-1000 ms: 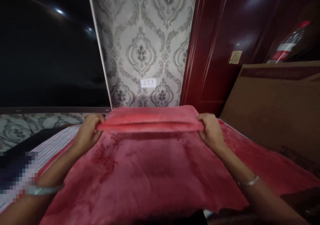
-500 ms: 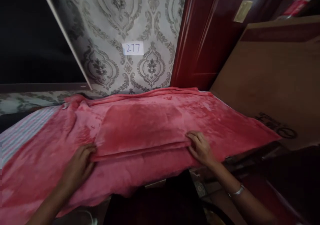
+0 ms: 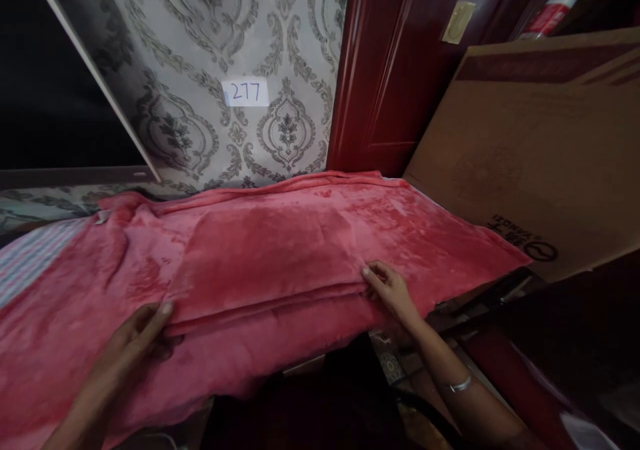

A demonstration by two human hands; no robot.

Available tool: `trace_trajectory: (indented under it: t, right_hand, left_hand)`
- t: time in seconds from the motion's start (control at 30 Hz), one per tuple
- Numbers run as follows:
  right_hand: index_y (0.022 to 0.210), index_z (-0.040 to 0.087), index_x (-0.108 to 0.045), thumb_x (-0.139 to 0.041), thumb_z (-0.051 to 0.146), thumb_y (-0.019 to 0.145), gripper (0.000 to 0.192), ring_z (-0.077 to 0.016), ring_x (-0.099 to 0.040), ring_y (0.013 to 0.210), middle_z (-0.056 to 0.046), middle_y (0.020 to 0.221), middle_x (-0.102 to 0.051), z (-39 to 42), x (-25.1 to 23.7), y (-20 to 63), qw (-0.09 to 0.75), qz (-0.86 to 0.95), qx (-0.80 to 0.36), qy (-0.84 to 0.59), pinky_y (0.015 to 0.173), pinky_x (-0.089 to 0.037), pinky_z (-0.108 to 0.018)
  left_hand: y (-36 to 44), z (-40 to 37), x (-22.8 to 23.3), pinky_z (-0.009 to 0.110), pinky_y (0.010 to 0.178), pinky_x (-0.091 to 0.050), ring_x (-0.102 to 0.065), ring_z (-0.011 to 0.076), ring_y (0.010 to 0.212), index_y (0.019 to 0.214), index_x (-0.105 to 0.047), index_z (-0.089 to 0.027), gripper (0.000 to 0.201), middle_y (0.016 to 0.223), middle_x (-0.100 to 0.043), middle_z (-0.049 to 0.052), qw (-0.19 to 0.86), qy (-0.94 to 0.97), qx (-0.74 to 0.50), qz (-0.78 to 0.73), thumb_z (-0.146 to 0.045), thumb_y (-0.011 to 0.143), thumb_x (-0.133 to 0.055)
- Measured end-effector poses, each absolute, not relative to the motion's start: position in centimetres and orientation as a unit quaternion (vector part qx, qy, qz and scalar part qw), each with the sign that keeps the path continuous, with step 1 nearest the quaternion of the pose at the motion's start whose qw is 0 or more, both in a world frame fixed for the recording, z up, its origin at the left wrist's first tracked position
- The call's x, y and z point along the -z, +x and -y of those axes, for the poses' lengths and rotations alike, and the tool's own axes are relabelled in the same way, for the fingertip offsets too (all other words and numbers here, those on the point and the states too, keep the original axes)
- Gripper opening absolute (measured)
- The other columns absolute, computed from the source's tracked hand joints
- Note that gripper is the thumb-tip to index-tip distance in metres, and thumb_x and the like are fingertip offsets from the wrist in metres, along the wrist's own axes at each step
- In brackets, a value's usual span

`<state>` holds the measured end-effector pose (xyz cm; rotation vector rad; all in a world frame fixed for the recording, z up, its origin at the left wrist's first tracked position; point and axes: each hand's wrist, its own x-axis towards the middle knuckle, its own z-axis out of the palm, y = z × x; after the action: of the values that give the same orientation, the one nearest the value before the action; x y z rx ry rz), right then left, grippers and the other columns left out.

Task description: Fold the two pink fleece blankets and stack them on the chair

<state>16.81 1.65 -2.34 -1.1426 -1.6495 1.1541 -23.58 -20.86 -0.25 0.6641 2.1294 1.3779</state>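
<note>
A pink plush blanket [image 3: 240, 357] lies spread over the surface before me. On it is a smooth folded rectangle of the same pink plush [image 3: 260, 257]; I cannot tell whether it is a separate piece or part of the blanket. At the rectangle's near left corner, my left hand [image 3: 143, 333] pinches the edge, thumb on top and fingers tucked beneath. My right hand [image 3: 390, 287] grips the near right corner between thumb and bent fingers. The layered front edge runs between both hands, slightly lower on the left.
A striped cloth [image 3: 37, 253] shows at the left under the blanket. A large dark screen [image 3: 55, 90] hangs over the left side. Patterned wallpaper with a paper marked 277 [image 3: 246, 92] is behind. A cardboard box [image 3: 540, 137] stands at the right beside a red door [image 3: 385, 70].
The view has shifted slightly right. My left hand has changed its grip, its thumb now lying on top of the corner. My right hand stays at the right corner.
</note>
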Motion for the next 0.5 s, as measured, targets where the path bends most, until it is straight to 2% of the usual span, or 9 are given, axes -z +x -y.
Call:
trace_trajectory:
  t: [0.1,0.3,0.4,0.5]
  right_hand:
    - [0.068,0.024,-0.051,-0.063,0.079,0.069,0.056,-0.0140,-0.050,0.049,0.003,0.060,-0.050,-1.9,2.9,16.8,0.406,0.657,-0.444,-0.454,0.045,-0.044,-0.026]
    - [0.064,0.023,-0.051,-0.065,0.079,0.065,0.057,-0.0140,-0.048,0.050,0.003,0.056,-0.048,-2.0,3.8,17.7,0.397,0.643,-0.472,-0.454,0.051,-0.046,-0.028]
    - [0.078,0.023,-0.057,-0.069,0.077,0.061,0.058,-0.0153,-0.054,0.054,0.002,0.068,-0.055,-1.9,3.7,17.9,0.405,0.611,-0.496,-0.466,0.052,-0.049,-0.029]
    - [0.110,0.023,-0.059,-0.062,0.077,0.068,0.068,-0.0182,-0.060,0.059,-0.001,0.081,-0.062,-2.2,3.6,17.7,0.385,0.597,-0.504,-0.491,0.052,-0.052,-0.031]
  left_hand:
    - [-24.1,20.7,0.6,0.026,0.040,-0.045,-0.054,0.0156,0.043,0.065,-0.053,-0.023,0.055,0.050,-0.056,-0.003,0.271,0.271,-0.505,-0.773,-0.074,0.056,-0.074]
    - [-24.6,20.9,1.6,0.021,0.041,-0.041,-0.051,0.0113,0.042,0.065,-0.052,-0.021,0.053,0.048,-0.053,-0.005,0.299,0.253,-0.541,-0.744,-0.066,0.059,-0.078]
    - [-24.3,21.0,0.7,0.024,0.044,-0.048,-0.057,0.0131,0.043,0.076,-0.058,-0.021,0.050,0.054,-0.057,-0.005,0.340,0.231,-0.554,-0.724,-0.061,0.059,-0.082]
    - [-23.8,21.0,-0.5,0.027,0.046,-0.052,-0.062,0.0166,0.046,0.104,-0.061,-0.021,0.063,0.060,-0.059,-0.006,0.360,0.197,-0.566,-0.715,-0.056,0.058,-0.085]
